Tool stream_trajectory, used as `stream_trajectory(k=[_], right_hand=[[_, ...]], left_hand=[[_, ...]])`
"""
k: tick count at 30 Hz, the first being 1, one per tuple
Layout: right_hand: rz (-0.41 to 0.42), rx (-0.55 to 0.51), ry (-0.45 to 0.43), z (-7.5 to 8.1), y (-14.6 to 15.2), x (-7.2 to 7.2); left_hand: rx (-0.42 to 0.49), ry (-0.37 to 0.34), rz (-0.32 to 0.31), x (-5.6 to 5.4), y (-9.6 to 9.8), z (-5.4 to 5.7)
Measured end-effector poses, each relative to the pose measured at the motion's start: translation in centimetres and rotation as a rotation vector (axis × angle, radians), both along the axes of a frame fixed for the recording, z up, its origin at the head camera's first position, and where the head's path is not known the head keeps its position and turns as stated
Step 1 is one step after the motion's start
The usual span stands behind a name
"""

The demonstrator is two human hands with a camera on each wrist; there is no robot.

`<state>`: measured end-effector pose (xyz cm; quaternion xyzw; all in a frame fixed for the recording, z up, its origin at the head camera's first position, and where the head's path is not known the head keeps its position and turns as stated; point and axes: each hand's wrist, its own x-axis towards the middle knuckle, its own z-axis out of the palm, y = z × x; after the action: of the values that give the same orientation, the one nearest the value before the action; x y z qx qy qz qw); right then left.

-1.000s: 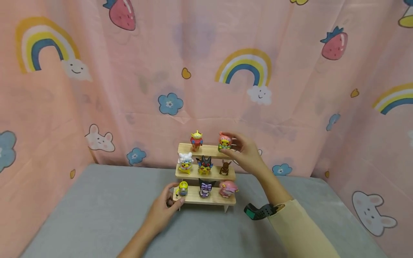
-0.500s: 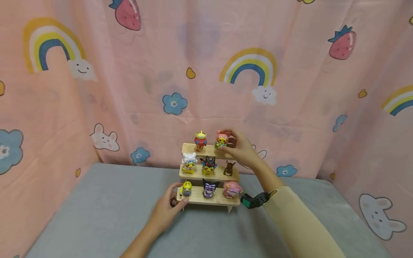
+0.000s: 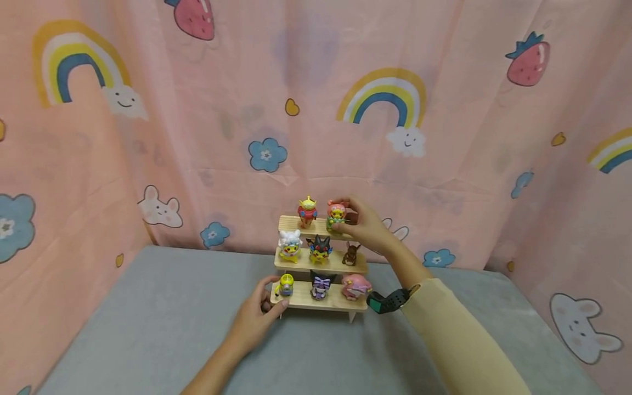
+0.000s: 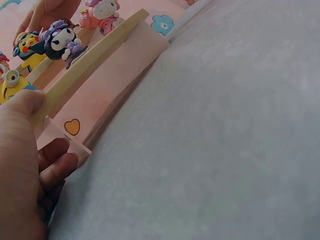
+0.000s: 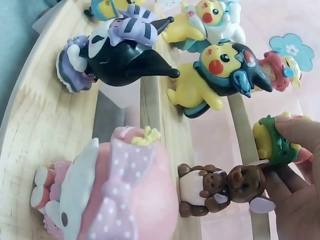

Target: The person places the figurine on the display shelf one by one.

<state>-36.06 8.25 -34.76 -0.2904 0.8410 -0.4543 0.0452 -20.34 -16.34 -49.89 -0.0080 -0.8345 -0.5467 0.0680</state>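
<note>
A three-tier wooden display stand (image 3: 303, 297) carries several small figurines. On its top tier my right hand (image 3: 371, 226) pinches a pink-hooded yellow figurine (image 3: 337, 213) with a green lower part, thumb in front. In the right wrist view that figurine's green body (image 5: 278, 141) shows between the fingers. Left of it stands a red-suited figurine (image 3: 307, 213) with a yellow top. My left hand (image 3: 253, 317) grips the left end of the bottom tier, its thumb on the front edge by a yellow Minion figurine (image 3: 285, 286). Its other fingers curl beneath the tier in the left wrist view.
The middle tier bears a white-hooded yellow figurine (image 3: 289, 246), a black-hooded one (image 3: 320, 249) and a brown kangaroo figurine (image 3: 351, 254). A black-hooded figurine with a purple bow (image 3: 321, 285) and a pink one (image 3: 355, 286) share the bottom tier. Grey cloth (image 3: 173, 307) covers the table before a pink curtain (image 3: 222, 109).
My right hand has moved the pink-hooded figurine left along the top tier, closer to the red-suited one. The left hand keeps its hold on the stand. The head view has shifted slightly.
</note>
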Motion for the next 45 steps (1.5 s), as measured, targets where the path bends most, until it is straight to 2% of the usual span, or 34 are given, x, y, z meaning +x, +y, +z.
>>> stream_trajectory(k=[6,13,18,24,29,34,39,45], right_hand=[[-0.011,-0.015,-0.018,0.0,-0.1,0.0],[-0.014,-0.083,-0.066,-0.1,0.1,0.0],[-0.04,-0.099,-0.043,0.3,0.6,0.2],[-0.092,-0.143,0.033,1.0,2.1,1.2],[-0.175,-0.168,0.083,0.9,3.6,3.4],[-0.26,-0.224,0.075,0.2,4.9,6.8],[-0.303,-0.259,0.065,-1.7,5.7,9.9],[-0.318,-0.289,0.048,-5.3,5.8,12.5]], left_hand=[[-0.005,-0.011,0.002,-0.1,0.0,0.1],[-0.016,-0.009,0.001,-0.1,0.1,0.2],[-0.01,0.001,-0.007,-0.2,0.3,0.3],[-0.003,-0.002,-0.024,-0.3,0.5,0.2],[0.002,-0.001,-0.027,-0.2,0.5,0.1],[-0.004,0.003,-0.012,-0.2,0.5,-0.1],[-0.012,0.011,0.0,0.0,0.4,-0.2],[0.0,0.003,0.001,0.0,0.1,0.0]])
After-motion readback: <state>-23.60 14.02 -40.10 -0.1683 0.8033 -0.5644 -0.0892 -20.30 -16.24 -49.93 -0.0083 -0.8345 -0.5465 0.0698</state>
